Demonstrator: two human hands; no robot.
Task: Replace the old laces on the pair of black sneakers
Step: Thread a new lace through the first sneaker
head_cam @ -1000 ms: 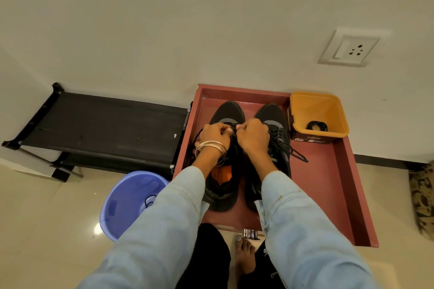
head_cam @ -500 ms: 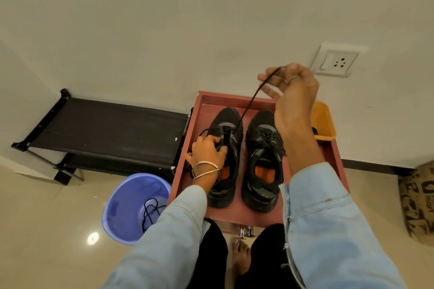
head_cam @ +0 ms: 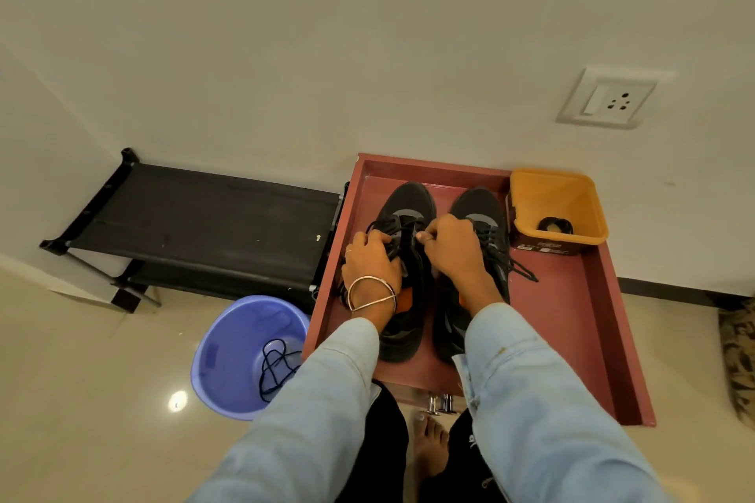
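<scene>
Under both hands, left hand (head_cam: 369, 257) gripping the lace (head_cam: 392, 225) of the left sneaker (head_cam: 402, 278), right hand (head_cam: 451, 249) pinching its free end just beside, right sneaker (head_cam: 476, 212) beyond: soft, limp cord, probably best pinched near the stiff tip.

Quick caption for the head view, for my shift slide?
Both hands work the lace on the left black sneaker in a red tray.

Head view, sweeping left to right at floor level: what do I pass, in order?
Black rack → purple bucket → left sneaker with left hand on its lace → right hand → right sneaker → yellow bin.
</scene>
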